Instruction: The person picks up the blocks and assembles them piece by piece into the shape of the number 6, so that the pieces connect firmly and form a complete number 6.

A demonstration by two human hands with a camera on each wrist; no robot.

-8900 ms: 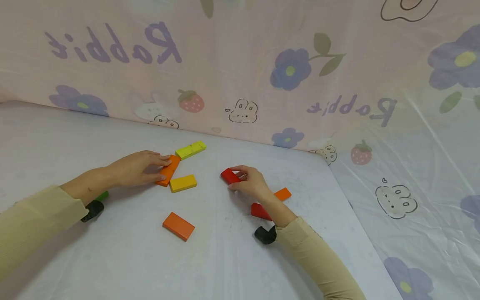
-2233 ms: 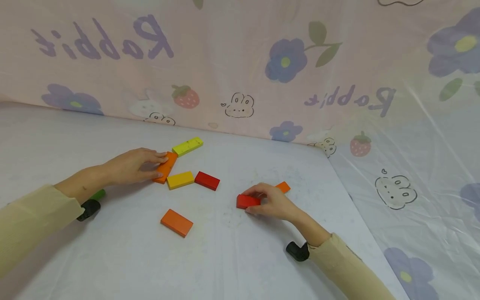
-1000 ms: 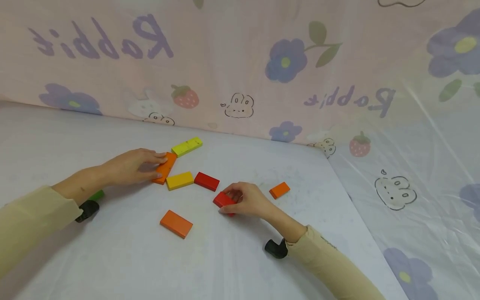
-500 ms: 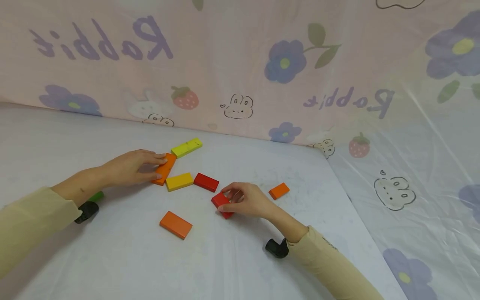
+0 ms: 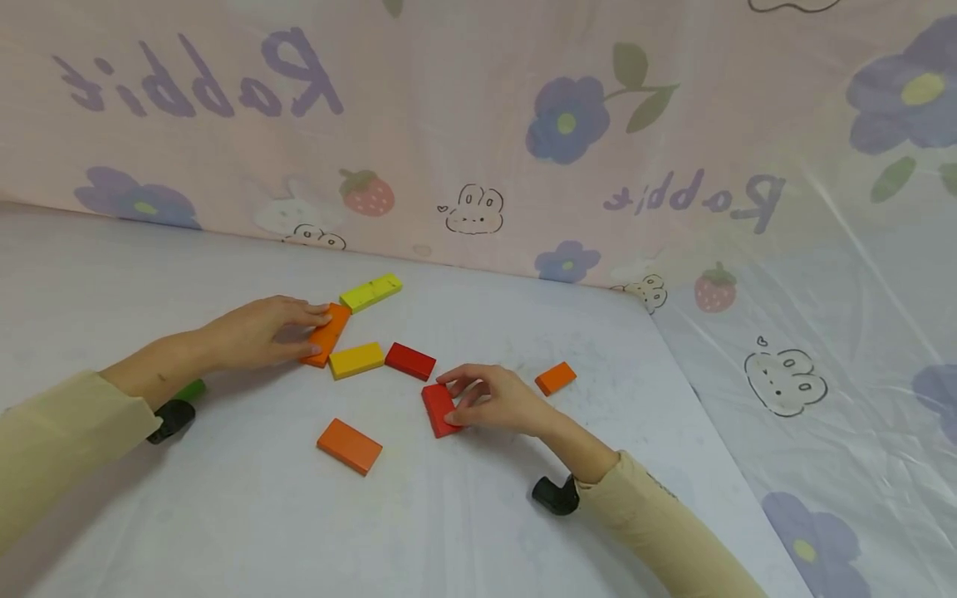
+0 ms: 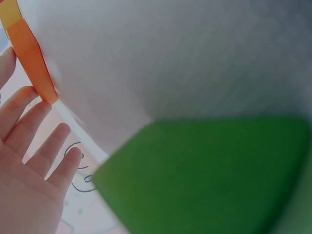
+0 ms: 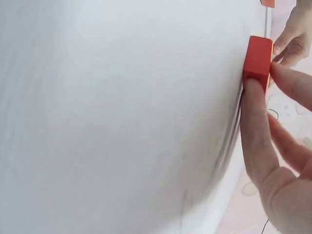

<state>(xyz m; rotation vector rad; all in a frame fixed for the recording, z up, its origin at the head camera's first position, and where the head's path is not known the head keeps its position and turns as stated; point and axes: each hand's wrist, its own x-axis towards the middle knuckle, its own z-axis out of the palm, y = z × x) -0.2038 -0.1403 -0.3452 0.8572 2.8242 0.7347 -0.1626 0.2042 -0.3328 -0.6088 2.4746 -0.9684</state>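
At the left, my left hand [image 5: 257,334] holds a flat orange block [image 5: 333,329] between thumb and fingertips. In the left wrist view, two fingertips meet one end of this orange block [image 6: 34,61]. A lime-yellow block [image 5: 371,292] lies at its far end and a yellow block [image 5: 356,360] beside its near end. A dark red block [image 5: 410,361] continues to the right from the yellow one. My right hand [image 5: 504,400] pinches a brighter red block [image 5: 436,409], its far end close to the dark red block. In the right wrist view, thumb and finger grip the red block [image 7: 258,56].
A separate orange block [image 5: 350,447] lies nearer on the white table surface [image 5: 419,523]. Another small orange block [image 5: 556,379] lies right of my right hand. Black wrist cameras [image 5: 556,496] hang below both sleeves. A patterned rabbit curtain [image 5: 449,124] rises behind.
The dark red block was set down beside the yellow one. My right hand then picked up the brighter red block, moved it left and turned it lengthwise. My left hand kept its place.
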